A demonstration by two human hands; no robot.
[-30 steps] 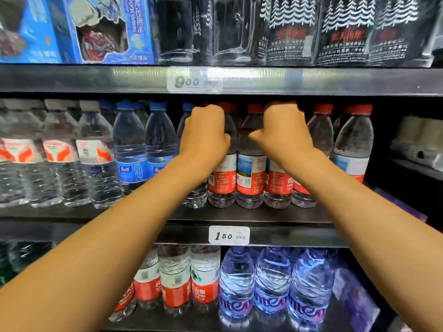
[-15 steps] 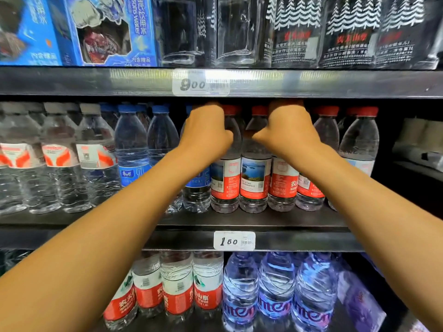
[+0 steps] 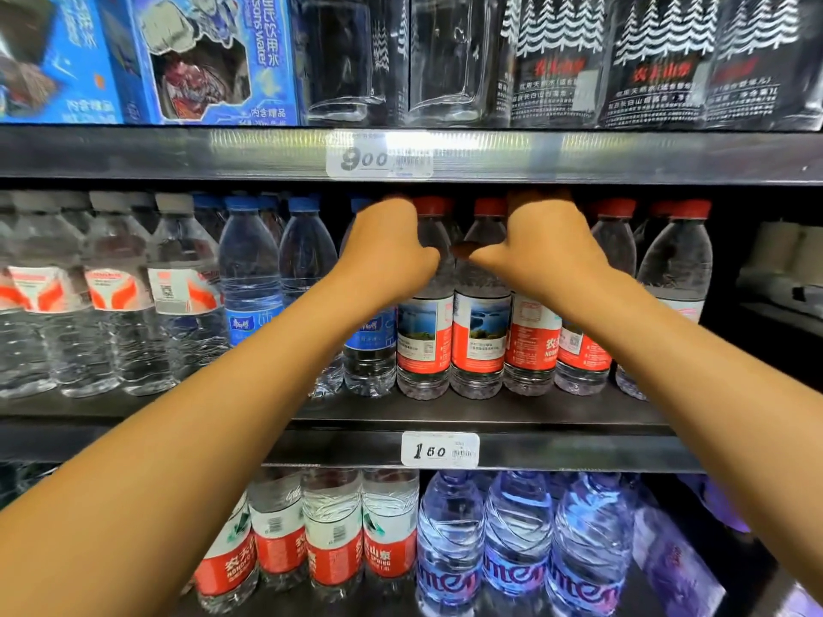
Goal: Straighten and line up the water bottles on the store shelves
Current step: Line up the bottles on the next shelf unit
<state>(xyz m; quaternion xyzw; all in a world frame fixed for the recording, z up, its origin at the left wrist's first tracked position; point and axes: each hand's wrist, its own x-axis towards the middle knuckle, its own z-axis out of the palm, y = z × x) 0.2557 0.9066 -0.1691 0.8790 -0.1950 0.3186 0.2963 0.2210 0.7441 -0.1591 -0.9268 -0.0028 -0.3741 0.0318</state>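
Observation:
The middle shelf (image 3: 467, 414) holds a row of red-capped water bottles with red labels. My left hand (image 3: 387, 249) grips the neck and shoulder of one red-capped bottle (image 3: 424, 336); its thumb lies across the front, and the lake picture on the label faces me. My right hand (image 3: 541, 247) is curled over the top of another red-label bottle (image 3: 532, 336) and hides its cap. An untouched red-capped bottle (image 3: 480, 336), also showing the lake picture, stands between them. A blue-label bottle (image 3: 370, 345) stands just left, partly behind my left forearm.
Further left stand blue-capped bottles (image 3: 249, 278) and white-capped bottles (image 3: 182, 287). Two more red-capped bottles (image 3: 677, 264) stand at the right. The shelf above (image 3: 579, 155) hangs close over the caps. Below are red-label bottles (image 3: 334, 541) and purple-tinted bottles (image 3: 516, 541).
The bottle in my left hand has turned, so its lake picture now faces front. The bottle in my right hand has turned too. Both hands stayed on the bottle tops.

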